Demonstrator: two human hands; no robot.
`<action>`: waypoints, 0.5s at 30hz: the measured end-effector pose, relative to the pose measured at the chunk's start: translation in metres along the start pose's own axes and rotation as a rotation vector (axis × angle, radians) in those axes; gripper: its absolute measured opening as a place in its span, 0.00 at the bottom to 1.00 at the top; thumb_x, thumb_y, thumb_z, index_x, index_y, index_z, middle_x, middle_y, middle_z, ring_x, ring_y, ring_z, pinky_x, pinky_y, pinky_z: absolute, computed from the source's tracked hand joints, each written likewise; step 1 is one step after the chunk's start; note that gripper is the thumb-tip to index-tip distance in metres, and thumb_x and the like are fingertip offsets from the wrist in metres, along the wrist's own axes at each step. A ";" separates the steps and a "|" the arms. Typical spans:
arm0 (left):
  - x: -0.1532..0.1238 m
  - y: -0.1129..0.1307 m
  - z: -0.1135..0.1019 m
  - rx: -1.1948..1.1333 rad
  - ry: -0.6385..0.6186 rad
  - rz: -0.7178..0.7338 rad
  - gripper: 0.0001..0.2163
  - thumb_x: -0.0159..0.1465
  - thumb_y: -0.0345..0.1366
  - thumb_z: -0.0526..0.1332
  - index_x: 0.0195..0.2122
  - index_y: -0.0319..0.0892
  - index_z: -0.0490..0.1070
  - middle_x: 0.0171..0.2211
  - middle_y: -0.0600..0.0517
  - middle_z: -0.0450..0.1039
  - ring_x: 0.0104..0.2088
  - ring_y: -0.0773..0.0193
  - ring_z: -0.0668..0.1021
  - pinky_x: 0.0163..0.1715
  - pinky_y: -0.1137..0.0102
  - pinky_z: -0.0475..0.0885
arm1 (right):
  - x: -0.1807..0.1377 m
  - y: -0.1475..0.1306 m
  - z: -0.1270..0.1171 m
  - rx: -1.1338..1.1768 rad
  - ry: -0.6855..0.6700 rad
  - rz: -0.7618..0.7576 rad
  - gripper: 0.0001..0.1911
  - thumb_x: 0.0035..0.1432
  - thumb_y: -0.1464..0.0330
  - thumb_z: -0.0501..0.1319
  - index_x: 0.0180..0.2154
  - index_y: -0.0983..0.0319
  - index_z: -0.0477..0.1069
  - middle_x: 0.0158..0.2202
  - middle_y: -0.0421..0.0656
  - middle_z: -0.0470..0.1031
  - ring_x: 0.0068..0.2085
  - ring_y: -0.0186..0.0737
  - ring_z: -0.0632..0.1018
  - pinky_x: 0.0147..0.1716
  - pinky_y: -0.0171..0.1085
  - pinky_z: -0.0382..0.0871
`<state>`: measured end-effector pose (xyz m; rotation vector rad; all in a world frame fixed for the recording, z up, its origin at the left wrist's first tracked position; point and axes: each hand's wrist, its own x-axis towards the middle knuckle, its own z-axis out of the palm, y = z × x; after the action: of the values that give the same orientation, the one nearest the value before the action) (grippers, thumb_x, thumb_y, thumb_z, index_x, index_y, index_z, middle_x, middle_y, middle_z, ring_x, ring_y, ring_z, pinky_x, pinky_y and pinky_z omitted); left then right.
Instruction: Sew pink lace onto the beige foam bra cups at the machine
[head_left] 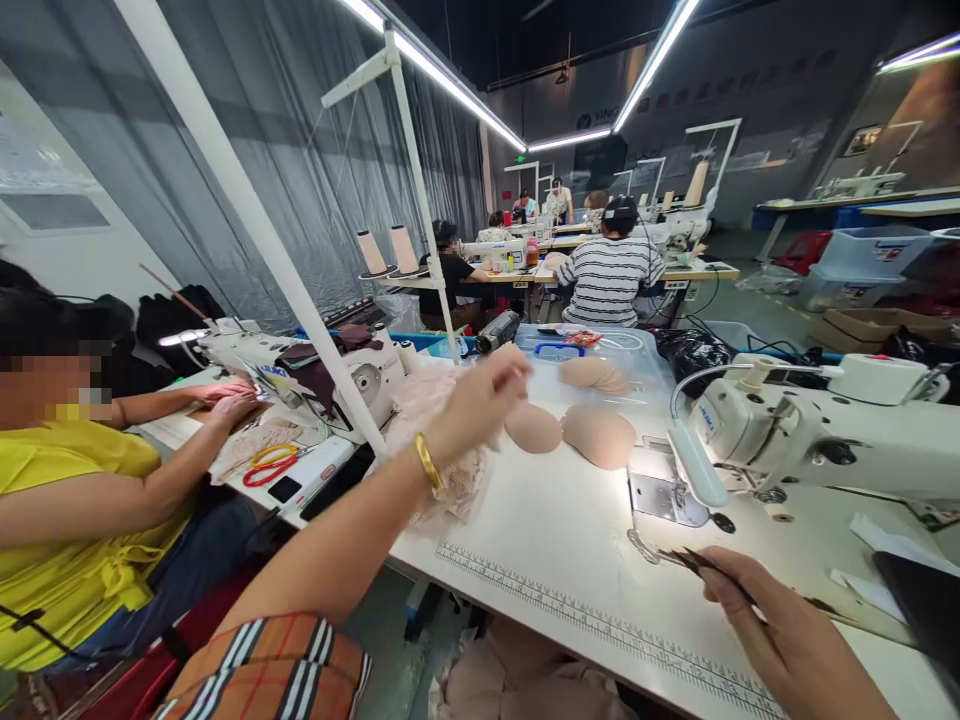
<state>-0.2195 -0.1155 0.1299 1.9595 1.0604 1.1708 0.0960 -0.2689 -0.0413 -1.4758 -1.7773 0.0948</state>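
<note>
My left hand (487, 398), smeared by motion, is raised over the table between a heap of pale pink lace fabric (457, 490) and several beige cup-shaped pads. Two of these pads, a rounded one (534, 428) and a larger one (600, 436), lie just right of it. Whether its blurred fingers hold anything I cannot tell. My right hand (765, 610) is closed around small dark thread snips (705, 566), their points toward the left. Near those points lies a small pale loop (643, 546). Beyond is the lit needle plate (667, 498) of a white sewing machine (825, 430).
A printed ruler (570, 605) runs along the table's front edge. Behind the pads sits a clear plastic tray (645, 370) with a pad stack (592, 377). At left, a co-worker in yellow (82, 500) sews beside red-handled scissors (271, 465). A white pole (247, 220) stands between.
</note>
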 end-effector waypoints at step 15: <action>-0.081 -0.054 0.121 -0.563 -0.616 -0.426 0.32 0.53 0.29 0.70 0.61 0.38 0.68 0.42 0.47 0.75 0.47 0.58 0.79 0.45 0.66 0.75 | 0.017 -0.059 0.028 -0.524 0.017 -0.361 0.15 0.74 0.70 0.48 0.36 0.59 0.71 0.24 0.39 0.70 0.24 0.39 0.71 0.29 0.39 0.55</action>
<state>-0.1509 -0.1709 0.0020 1.4038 0.6687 0.4944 0.0328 -0.2610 -0.0201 -1.4578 -2.1251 -0.6060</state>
